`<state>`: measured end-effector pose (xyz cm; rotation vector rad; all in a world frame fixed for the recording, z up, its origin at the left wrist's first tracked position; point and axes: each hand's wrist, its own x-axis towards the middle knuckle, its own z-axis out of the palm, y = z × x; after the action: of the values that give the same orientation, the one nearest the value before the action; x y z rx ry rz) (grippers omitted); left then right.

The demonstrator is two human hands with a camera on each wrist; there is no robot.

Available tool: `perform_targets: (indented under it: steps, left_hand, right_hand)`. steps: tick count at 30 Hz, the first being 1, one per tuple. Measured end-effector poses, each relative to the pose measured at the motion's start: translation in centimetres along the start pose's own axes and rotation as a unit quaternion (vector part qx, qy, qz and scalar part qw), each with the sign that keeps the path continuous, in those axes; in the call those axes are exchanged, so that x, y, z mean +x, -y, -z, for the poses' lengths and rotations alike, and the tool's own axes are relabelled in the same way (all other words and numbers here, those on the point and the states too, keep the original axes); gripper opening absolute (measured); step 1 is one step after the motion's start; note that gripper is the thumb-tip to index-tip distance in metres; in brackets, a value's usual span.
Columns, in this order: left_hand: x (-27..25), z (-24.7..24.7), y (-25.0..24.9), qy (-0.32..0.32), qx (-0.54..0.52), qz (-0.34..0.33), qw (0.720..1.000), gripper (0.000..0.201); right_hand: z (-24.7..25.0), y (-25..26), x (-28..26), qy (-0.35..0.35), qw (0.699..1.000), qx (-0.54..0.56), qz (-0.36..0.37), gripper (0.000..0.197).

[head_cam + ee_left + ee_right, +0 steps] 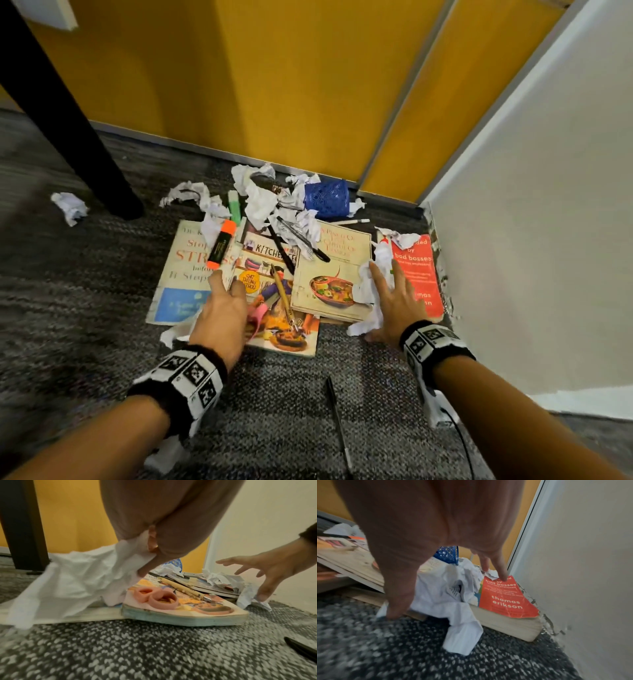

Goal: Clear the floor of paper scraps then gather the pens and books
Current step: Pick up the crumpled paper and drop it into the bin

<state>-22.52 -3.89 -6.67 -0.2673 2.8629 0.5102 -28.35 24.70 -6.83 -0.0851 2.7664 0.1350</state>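
Note:
Several books lie in a pile on the grey carpet: a cream stress book (181,274), a kitchen cookbook (277,308), a soup cookbook (332,274) and a red book (421,274) (505,599) against the wall. Crumpled paper scraps (260,198) and pens (301,240) are strewn over them. My left hand (227,284) grips a white paper sheet (72,580) at the kitchen book's left edge. With its fingers spread, my right hand (394,301) reaches over a crumpled scrap (447,595) between the soup book and the red one. Its thumb is near the carpet.
An orange highlighter (222,243), a green one (234,205), a wooden pen (282,294) and pink scissors (154,597) lie on the books. A blue pen cup (327,200) lies behind them. A black pen (337,418) and more scraps (70,207) are on the carpet. A black table leg (68,120) stands left, a white wall (531,240) right.

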Motion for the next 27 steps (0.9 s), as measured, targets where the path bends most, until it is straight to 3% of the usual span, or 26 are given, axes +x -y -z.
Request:
perform_targets:
  steps: [2, 4, 8, 11, 13, 16, 19, 22, 25, 27]
  left_hand:
    - [0.4, 0.3, -0.1, -0.019, -0.010, -0.009, 1.000, 0.064]
    - [1.1, 0.6, -0.4, -0.020, -0.042, -0.039, 0.998, 0.068]
    - [2.6, 2.7, -2.2, -0.027, -0.017, -0.079, 0.996, 0.043]
    - [4.2, 4.1, -4.1, -0.033, -0.011, -0.112, 0.993, 0.032]
    - [5.6, 3.6, -4.9, -0.025, 0.010, -0.153, 0.988, 0.038]
    - [7.9, 3.4, -7.3, -0.027, 0.030, -0.182, 0.982, 0.050]
    - [11.0, 3.0, -9.8, -0.039, 0.021, -0.128, 0.991, 0.052]
    - [14.0, 2.6, -12.0, -0.079, -0.032, -0.066, 0.994, 0.028]
    - [16.2, 1.0, -12.9, -0.073, 0.044, -0.025, 0.996, 0.069]
    - [17.0, -0.8, -12.8, -0.066, 0.109, -0.027, 0.991, 0.075]
  right_hand:
    - [-0.4, -0.5, 1.9, -0.017, 1.000, 0.020, 0.014, 0.141]
    - [-0.7, -1.1, 3.3, 0.007, 0.998, 0.063, 0.030, 0.123]
    - [-1.6, -1.1, 3.7, -0.028, 0.994, 0.089, 0.062, 0.061]
    - [-1.8, -0.9, 2.8, -0.038, 0.988, 0.117, 0.091, 0.046]
    - [-1.3, -1.0, 2.8, -0.042, 0.981, 0.160, 0.100, 0.042]
    - [0.5, -1.7, 3.6, -0.049, 0.961, 0.258, 0.093, 0.054]
    - [2.5, -3.0, 4.9, -0.071, 0.946, 0.309, 0.071, 0.051]
    - [4.7, -4.6, 6.3, -0.110, 0.943, 0.312, -0.007, 0.046]
    - [5.9, -5.7, 9.2, -0.135, 0.956, 0.246, -0.084, 0.045]
    - [6.0, -6.1, 11.1, -0.165, 0.956, 0.214, -0.112, 0.045]
